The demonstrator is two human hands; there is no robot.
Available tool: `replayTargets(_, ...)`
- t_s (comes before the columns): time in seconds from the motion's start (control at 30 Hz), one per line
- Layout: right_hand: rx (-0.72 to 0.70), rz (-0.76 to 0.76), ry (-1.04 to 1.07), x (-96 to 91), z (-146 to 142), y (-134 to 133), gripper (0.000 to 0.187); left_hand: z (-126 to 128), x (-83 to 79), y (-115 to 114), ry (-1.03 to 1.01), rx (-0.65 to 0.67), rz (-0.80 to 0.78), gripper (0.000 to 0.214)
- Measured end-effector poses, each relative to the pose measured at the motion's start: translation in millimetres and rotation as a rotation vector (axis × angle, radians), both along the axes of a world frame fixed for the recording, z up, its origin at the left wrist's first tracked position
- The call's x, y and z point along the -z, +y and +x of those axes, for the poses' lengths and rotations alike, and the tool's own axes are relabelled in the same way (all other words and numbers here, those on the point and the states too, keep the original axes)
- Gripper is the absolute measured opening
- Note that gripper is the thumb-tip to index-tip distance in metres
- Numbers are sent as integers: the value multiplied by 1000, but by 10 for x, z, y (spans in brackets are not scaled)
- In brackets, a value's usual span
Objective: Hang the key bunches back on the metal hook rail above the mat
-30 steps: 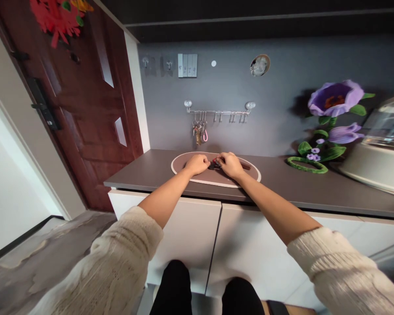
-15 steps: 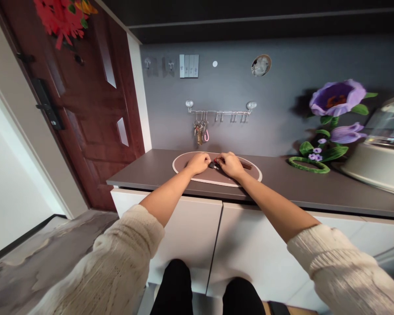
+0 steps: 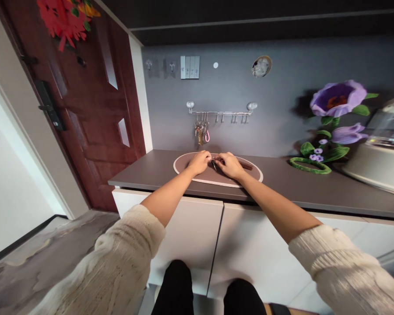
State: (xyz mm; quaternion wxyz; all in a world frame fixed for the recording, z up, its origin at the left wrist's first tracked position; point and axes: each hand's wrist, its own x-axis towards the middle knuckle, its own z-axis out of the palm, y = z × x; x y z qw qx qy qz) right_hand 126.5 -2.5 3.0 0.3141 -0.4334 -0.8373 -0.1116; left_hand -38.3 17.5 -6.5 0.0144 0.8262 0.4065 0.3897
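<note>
A small dark object point(image 3: 214, 164) sits between the curled left hand point(image 3: 199, 162) and right hand point(image 3: 229, 165), pinched by both.

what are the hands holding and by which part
The left hand and right hand meet on a small dark item over the oval mat; too small to tell the grip.

Dark item point(image 3: 213, 164) mostly hidden under fingers point(image 3: 222, 159), domed appliance point(image 3: 381, 151) cut off right

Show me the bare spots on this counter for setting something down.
Bare countertop runs from the door to the oval mat, and from the mat to the flower ornament. Crowded: mat's middle, where left hand and right hand meet, and beside the domed appliance.
</note>
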Motion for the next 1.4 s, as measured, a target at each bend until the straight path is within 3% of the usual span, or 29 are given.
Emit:
replayTargets(0.73, -49, -41, 158, -11, 12, 4, 17, 22, -34, -37, -39, -16, -31, 16)
replayTargets(1.03, 0, -17, 287, -17, 50, 62, 17, 43, -33, -45, -62, -111, -56, 21)
replayTargets(1.4, 76, 1, 456, -243, 97, 174, 22, 61, -22, 0, -54, -173, -144, 21)
